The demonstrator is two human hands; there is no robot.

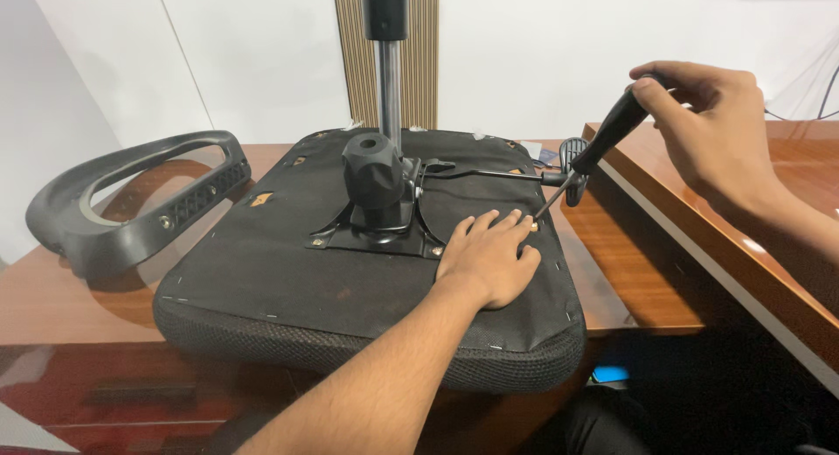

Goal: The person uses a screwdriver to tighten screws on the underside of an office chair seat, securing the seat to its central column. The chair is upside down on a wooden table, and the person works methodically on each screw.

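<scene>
Two bare hands work an upturned black fabric-covered chair seat [288, 271] lying on a glossy reddish-brown wooden table [629, 280].

At 9 o'clock of the seat, a detached black plastic loop-shaped armrest [131, 201] lies on the table, just beside the seat's edge. At seat centre, a black metal tilt mechanism with an upright gas cylinder [380, 184] is bolted on; its thin lever runs toward 3 o'clock.

Left hand [489, 258]: fingers spread open and flat, palm pressing the seat underside at about 4 o'clock of the mechanism, fingertips close to the tool tip.

Right hand [708, 127]: fingers closed around the handle of a black-handled screwdriver [603, 140], held slanted, shaft pointing down-left to the seat's right edge.

Judgement: the driving would go better with the shaft stood more squarely on the fastener, the left palm kept pressing so the seat cannot shift, fingertips kept out of the tip's path.

No packages, labels or signs can be made out; a small blue object [609, 374] shows below the table at 5 o'clock, kind unclear.
</scene>
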